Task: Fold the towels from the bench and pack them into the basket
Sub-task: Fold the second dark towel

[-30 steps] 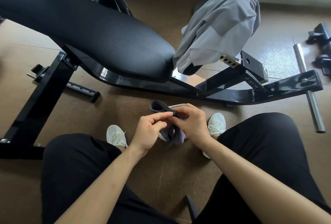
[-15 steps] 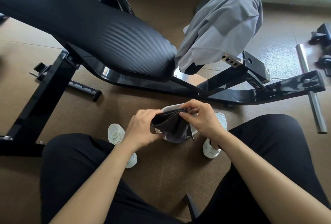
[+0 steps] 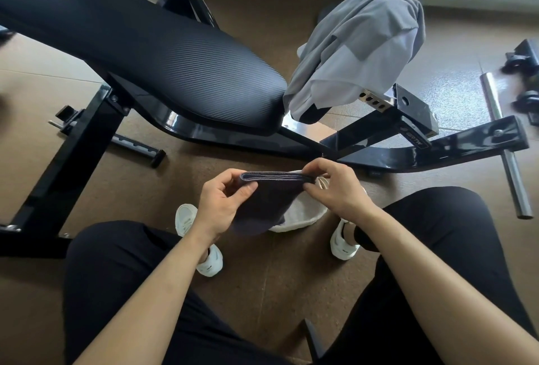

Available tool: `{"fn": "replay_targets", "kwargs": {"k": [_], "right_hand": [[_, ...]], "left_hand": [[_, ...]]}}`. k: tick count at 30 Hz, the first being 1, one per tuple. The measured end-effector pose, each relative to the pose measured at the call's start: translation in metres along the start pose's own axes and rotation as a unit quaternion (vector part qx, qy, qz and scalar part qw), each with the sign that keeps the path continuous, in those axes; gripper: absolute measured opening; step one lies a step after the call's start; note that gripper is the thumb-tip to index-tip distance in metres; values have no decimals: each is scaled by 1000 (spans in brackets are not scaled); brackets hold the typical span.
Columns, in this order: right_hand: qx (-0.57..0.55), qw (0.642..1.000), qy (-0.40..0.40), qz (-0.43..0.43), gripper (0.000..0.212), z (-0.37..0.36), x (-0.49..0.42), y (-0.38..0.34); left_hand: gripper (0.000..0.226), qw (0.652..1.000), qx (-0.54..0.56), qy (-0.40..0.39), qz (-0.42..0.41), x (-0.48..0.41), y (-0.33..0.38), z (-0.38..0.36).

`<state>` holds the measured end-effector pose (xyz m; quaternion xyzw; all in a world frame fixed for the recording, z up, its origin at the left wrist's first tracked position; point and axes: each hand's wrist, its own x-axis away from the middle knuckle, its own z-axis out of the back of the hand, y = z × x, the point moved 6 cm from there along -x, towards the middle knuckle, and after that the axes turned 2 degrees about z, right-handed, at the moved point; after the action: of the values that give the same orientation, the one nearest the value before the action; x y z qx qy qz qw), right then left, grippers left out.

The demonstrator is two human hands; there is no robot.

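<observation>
A small dark grey towel (image 3: 267,202) hangs folded between my hands, its doubled top edge stretched level. My left hand (image 3: 223,202) pinches its left corner and my right hand (image 3: 332,189) pinches its right corner. Directly below and behind it sits a white basket (image 3: 303,214) on the floor between my feet, mostly hidden by the towel. A light grey towel (image 3: 358,46) is draped in a heap over the foot end of the black bench (image 3: 163,52).
The bench's black frame (image 3: 437,148) runs across the floor just beyond my hands. A steel bar (image 3: 507,148) and dumbbell handles (image 3: 525,58) lie at the right. My knees in black trousers flank the basket, with white shoes (image 3: 344,245) beside it.
The dark towel was bunched tight between my hands, then opened. Now my hands have moved apart and hold it spread flat by its top corners.
</observation>
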<state>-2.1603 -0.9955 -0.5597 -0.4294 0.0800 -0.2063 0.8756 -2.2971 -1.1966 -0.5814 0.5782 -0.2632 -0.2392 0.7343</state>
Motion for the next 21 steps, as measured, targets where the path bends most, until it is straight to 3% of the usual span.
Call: {"fn": "replay_targets", "kwargs": {"k": [6,12,21], "right_hand": [[10,994,-51,92,66,-21,5,-30],[63,971,-103,206,52,-32,7,-55],[54,964,-207,158,57,-39,9,-52]], "left_hand": [[13,999,30,-19,5,0,3,-5],[16,998,55,-8,32,-4,1,0],[11,999,17,-34,35,-5,-5,-2]]}}
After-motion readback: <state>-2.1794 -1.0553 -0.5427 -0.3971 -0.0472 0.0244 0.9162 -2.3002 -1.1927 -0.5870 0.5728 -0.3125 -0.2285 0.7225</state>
